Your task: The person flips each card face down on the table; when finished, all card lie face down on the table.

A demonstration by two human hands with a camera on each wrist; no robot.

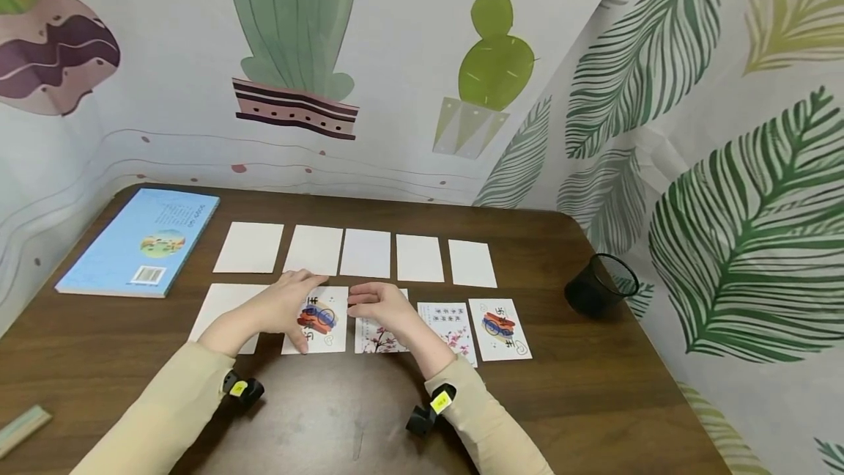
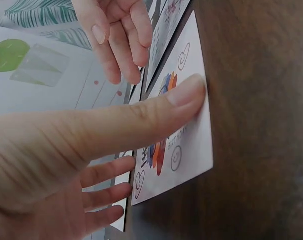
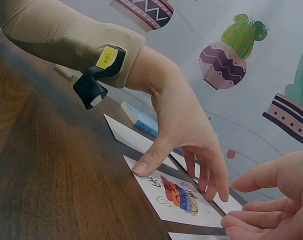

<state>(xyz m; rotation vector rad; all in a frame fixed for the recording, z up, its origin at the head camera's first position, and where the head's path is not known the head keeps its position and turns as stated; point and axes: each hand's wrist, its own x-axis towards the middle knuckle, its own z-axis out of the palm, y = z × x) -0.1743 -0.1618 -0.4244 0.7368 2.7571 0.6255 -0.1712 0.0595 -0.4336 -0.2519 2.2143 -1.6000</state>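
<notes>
My left hand [image 1: 280,306] spans a white card [image 1: 324,319] printed with bright paint strokes and black characters. Its thumb [image 2: 184,95] rests on the card's near edge, while the other fingers reach toward the far edge. The card lies flat on the table. To its right, my right hand [image 1: 389,306] hovers over a plum-blossom card [image 1: 379,341] with loosely bent fingers and nothing in them. Further right in the same row lie another blossom card [image 1: 455,325] and a second paint-stroke card [image 1: 500,328]. A blank white card [image 1: 220,306] lies left of my left hand.
Several blank white cards [image 1: 365,253] form a row behind the printed ones. A blue book [image 1: 141,240] lies at the back left, a black cup [image 1: 590,292] stands at the right edge, and a pale flat bar [image 1: 23,427] sits at the left edge.
</notes>
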